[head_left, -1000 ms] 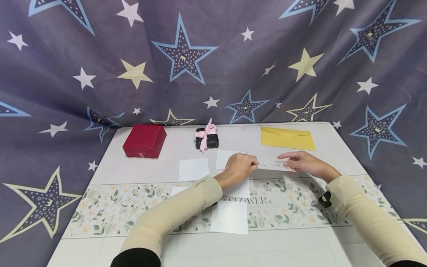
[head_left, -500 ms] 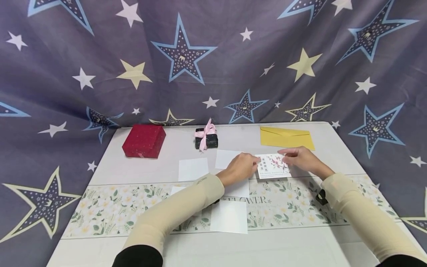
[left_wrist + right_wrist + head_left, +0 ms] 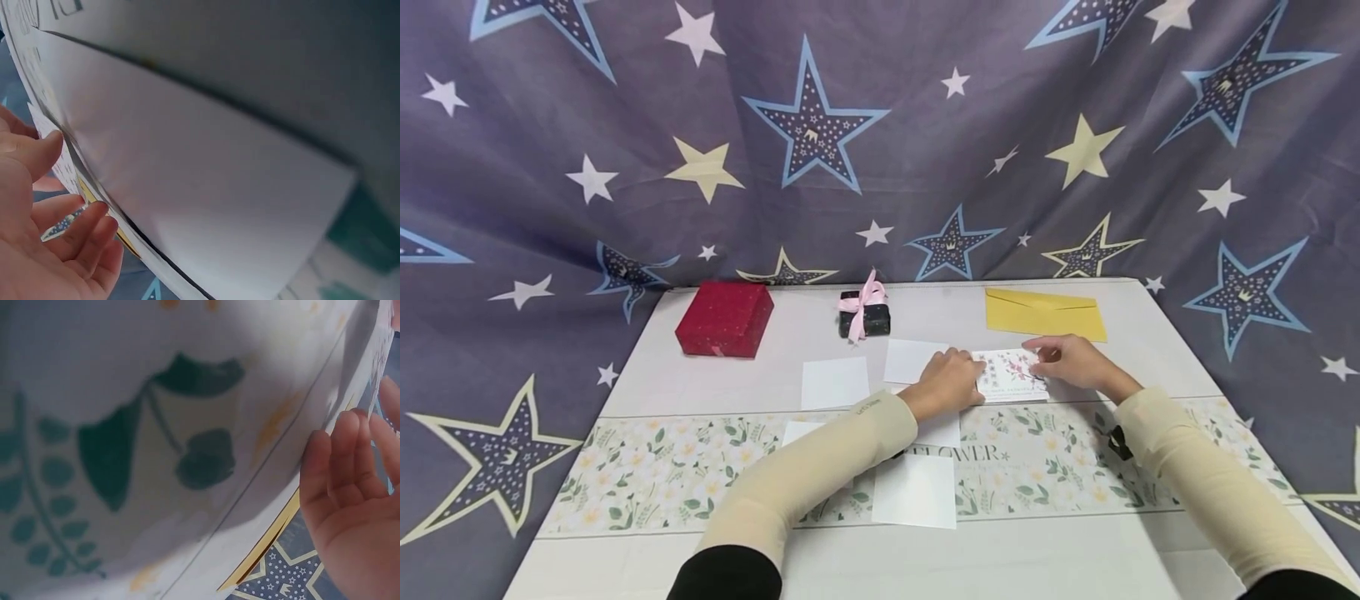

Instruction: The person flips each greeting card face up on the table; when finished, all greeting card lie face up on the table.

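Observation:
A white card (image 3: 1009, 377) printed with pink blossoms and dark characters lies face up low over the table, right of centre in the head view. At its left edge is my left hand (image 3: 946, 383), thumb near the lower corner. The left wrist view shows that hand's fingers (image 3: 87, 237) loosely bent, apart from the thumb. My right hand (image 3: 1071, 362) pinches the card's upper right corner between thumb and forefinger. Its other fingers (image 3: 347, 450) are loosely bent. Blank white squares of paper (image 3: 835, 383) lie under and beside the left arm, partly hidden by it.
Along the back of the table (image 3: 1075, 550) stand a red box (image 3: 725, 318) and a small black box (image 3: 877, 320) tied with a pink ribbon. A yellow envelope (image 3: 1045, 314) lies behind the right hand. A star-patterned curtain (image 3: 880, 150) hangs behind the table.
The card has turned from nearly edge-on to face up and come down low over the table. The left hand has loosened at its left edge. The right hand has shifted slightly left.

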Motion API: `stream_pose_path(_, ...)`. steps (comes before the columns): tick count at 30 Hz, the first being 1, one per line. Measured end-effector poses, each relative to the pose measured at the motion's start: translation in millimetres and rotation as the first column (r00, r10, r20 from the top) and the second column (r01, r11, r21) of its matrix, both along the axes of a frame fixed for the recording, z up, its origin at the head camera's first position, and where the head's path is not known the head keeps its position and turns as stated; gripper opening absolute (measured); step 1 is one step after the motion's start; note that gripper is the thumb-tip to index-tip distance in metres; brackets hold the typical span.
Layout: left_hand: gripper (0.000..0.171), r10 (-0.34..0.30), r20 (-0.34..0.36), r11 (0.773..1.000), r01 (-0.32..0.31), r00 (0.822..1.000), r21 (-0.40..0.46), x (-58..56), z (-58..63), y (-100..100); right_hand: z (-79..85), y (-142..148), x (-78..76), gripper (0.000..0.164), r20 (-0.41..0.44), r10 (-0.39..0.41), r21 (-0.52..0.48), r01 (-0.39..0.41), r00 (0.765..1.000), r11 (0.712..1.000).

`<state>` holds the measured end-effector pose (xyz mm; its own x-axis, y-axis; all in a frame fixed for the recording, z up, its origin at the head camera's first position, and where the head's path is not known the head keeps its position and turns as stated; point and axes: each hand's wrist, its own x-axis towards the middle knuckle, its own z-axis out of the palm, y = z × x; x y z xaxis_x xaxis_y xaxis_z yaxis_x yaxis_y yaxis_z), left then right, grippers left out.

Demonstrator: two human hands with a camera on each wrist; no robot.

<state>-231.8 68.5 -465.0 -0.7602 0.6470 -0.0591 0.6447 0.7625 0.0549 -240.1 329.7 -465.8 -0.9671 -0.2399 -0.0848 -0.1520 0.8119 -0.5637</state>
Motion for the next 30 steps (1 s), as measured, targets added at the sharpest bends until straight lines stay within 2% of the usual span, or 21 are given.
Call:
stream_pose_path(13, 0.056, 0.024, -0.005, 0.997, -0.025, 1.000, -0.070, 1.5, 4.8, 4.2, -4.7, -3.7, -3.1, 0.049, -0.029, 0.063, 0.083, -0.060, 0.998, 0.995)
stream_pose_path(19, 0.049, 0.026, -0.020, 0.994, -0.028, 0.999, -0.103, 2.1, 6.3, 3.8, -6.9, -5.6, -3.5, 0.040, -0.077, 0.099, 0.139, -0.088, 0.992, 0.986)
stream_pose_path(26, 0.048, 0.009, -0.027, 0.996, -0.012, 1.000, -0.094, 2.4, 3.3, -0.5, -4.9, -8.9, -1.4, 0.033, -0.122, 0.160, 0.180, -0.137, 0.979, 0.974)
stream_pose_path(30, 0.045, -0.005, -0.031, 0.997, 0.002, 1.000, -0.080, 3.5, 5.1, -6.1, -1.0, -9.8, 1.4, 0.033, -0.107, 0.139, 0.168, -0.120, 0.984, 0.978)
